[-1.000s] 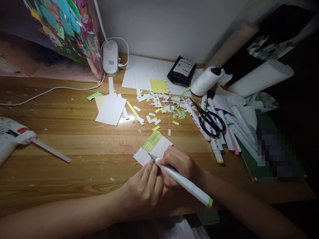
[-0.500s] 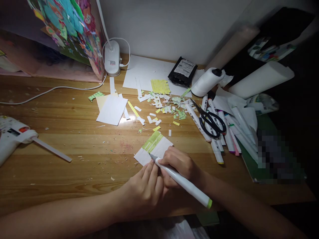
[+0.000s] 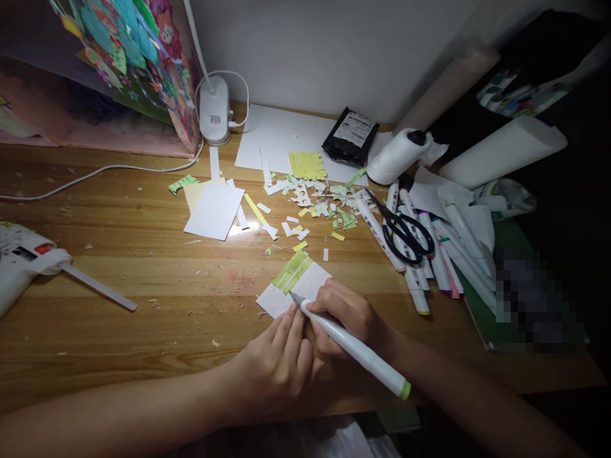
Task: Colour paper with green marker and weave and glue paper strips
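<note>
A white marker (image 3: 358, 348) with a lime green end is gripped in my right hand (image 3: 351, 318). Its grey tip touches a small white paper (image 3: 272, 300) whose upper part carries lime green strokes (image 3: 293, 270). The fingertips of my left hand (image 3: 281, 359) press on the paper's lower edge, close beside the marker tip; these fingers lie together. Both hands are near the front edge of the wooden table (image 3: 191, 356). Scraps of white, green and yellow paper (image 3: 329, 203) lie beyond the paper.
Black-handled scissors (image 3: 405, 235) rest on a pile of markers (image 3: 446, 254) at the right. A glue gun (image 3: 23, 261) is at the left. Further back are white sheets (image 3: 217, 210), a lamp base (image 3: 214, 114), a black packet (image 3: 351, 137) and a white roll (image 3: 396, 156).
The marker and my right hand have shifted slightly to the right, with the tip moving a little along the lower edge of the green strokes. My left hand has barely moved.
</note>
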A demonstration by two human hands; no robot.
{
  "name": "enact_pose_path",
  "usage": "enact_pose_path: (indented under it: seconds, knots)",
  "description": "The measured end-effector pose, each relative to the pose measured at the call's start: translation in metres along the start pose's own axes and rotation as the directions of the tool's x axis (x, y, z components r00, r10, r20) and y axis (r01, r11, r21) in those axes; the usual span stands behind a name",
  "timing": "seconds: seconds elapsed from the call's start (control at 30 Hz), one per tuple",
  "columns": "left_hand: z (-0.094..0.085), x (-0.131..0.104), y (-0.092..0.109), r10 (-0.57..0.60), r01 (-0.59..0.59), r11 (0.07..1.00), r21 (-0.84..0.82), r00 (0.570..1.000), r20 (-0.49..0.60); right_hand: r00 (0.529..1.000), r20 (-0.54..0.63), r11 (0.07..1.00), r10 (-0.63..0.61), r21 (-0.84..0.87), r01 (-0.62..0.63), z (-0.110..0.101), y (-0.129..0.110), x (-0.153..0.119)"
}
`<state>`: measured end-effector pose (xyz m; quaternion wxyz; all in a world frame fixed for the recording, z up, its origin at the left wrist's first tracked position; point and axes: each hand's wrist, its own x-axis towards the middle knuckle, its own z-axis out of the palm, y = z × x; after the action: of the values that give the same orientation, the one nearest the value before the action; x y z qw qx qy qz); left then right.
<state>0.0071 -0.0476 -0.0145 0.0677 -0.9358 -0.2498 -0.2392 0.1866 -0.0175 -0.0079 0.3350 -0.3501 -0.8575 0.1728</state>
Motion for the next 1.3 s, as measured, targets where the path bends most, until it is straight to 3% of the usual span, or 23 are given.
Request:
enact_pose_path:
  seconds: [0.13, 0.27, 0.43, 0.53, 0.7, 0.83, 0.93, 1.07, 1.13, 1.2, 1.3]
  knots:
    - [0.0, -0.001, 0.006, -0.02, 0.019, 0.999, 0.025, 0.999, 0.032, 0.993, -0.088, 0.997, 0.08, -0.012, -0.082, -0.008, 0.006, 0.0]
    - [0.002, -0.004, 0.014, -0.087, 0.083, 0.994, 0.076, 0.995, 0.056, 0.923, -0.202, 0.942, 0.328, 0.002, -0.335, -0.022, 0.015, 0.006]
    - [0.003, -0.005, 0.015, -0.056, 0.053, 0.996, 0.078, 0.998, 0.042, 0.846, -0.082, 0.847, 0.527, 0.136, -0.514, -0.023, 0.024, 0.011]
    - [0.002, -0.004, 0.011, -0.052, 0.051, 0.996, 0.068, 0.998, 0.018, 0.848, -0.028, 0.831, 0.53, 0.219, -0.512, -0.017, 0.025, 0.01]
    - [-0.006, 0.001, -0.003, -0.055, 0.054, 0.998, -0.032, 0.997, -0.048, 0.853, -0.057, 0.817, 0.518, 0.329, -0.474, -0.018, 0.024, 0.012]
    - [-0.014, 0.004, -0.006, 0.027, -0.043, 0.991, -0.129, 0.992, -0.126, 0.875, -0.049, 0.803, 0.482, 0.425, -0.418, -0.024, 0.029, 0.016]
    - [-0.013, 0.002, -0.002, 0.089, -0.103, 0.986, -0.133, 0.991, -0.104, 0.925, 0.032, 0.806, 0.379, 0.479, -0.347, -0.022, 0.035, 0.017]
    - [-0.004, -0.001, 0.002, 0.036, -0.039, 0.994, -0.102, 0.999, -0.04, 0.945, 0.033, 0.862, 0.326, 0.399, -0.311, -0.016, 0.034, 0.021]
    - [0.001, -0.003, 0.003, 0.022, -0.023, 0.997, -0.076, 1.0, -0.018, 0.924, -0.064, 0.853, 0.377, 0.413, -0.32, -0.014, 0.03, 0.021]
    - [0.004, -0.004, 0.003, 0.028, -0.029, 0.998, -0.05, 1.0, -0.011, 0.875, -0.094, 0.772, 0.476, 0.522, -0.364, -0.013, 0.025, 0.017]
    - [0.006, -0.004, 0.004, 0.043, -0.043, 0.999, -0.029, 0.999, 0.0, 0.836, 0.056, 0.626, 0.546, 0.636, -0.452, -0.009, 0.017, 0.008]
